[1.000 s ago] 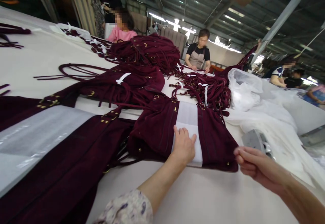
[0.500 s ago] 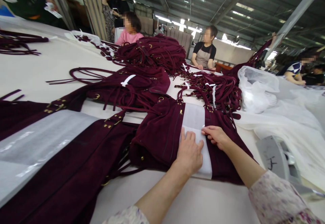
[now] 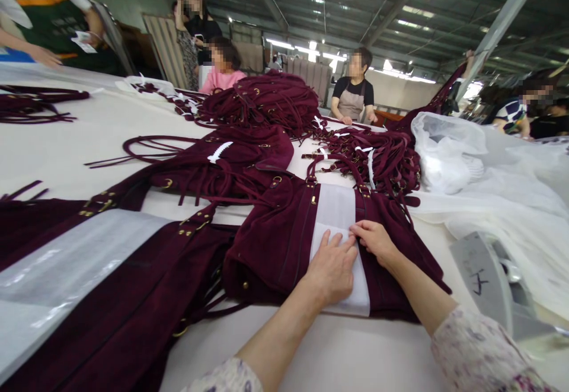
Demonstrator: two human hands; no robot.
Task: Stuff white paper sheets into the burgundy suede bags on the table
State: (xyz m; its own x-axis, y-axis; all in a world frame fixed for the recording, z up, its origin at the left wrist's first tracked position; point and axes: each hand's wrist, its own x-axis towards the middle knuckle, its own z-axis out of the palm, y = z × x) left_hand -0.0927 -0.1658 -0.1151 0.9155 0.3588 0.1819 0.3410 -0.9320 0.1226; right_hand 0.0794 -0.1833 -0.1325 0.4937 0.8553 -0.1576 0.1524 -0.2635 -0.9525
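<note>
A burgundy suede-like handbag (image 3: 271, 244) lies on the table before me, a band of thin white wrapping sheet (image 3: 335, 202) around its middle. My left hand (image 3: 331, 264) rests flat on the sheet, fingers apart, pressing where one edge overlaps the other. Close beside its fingertips, my right hand (image 3: 376, 241) is pinched at the sheet's right side. Its fingertips hold a small clear piece that looks like tape, mostly hidden now. The bag's handles (image 3: 335, 161) stretch away from me over the table.
At left lies another wrapped burgundy bag (image 3: 195, 273). Beyond are a heap of bags (image 3: 267, 104) and bundled straps (image 3: 382, 161). A grey tape dispenser (image 3: 484, 279) and a clear plastic bag (image 3: 448, 149) stand at right. Several people are around the table.
My right fingertips have come down to the sheet's overlap, nearer my left fingers; the shiny piece in them shows less. At the far left, a person's arm now reaches over the table.
</note>
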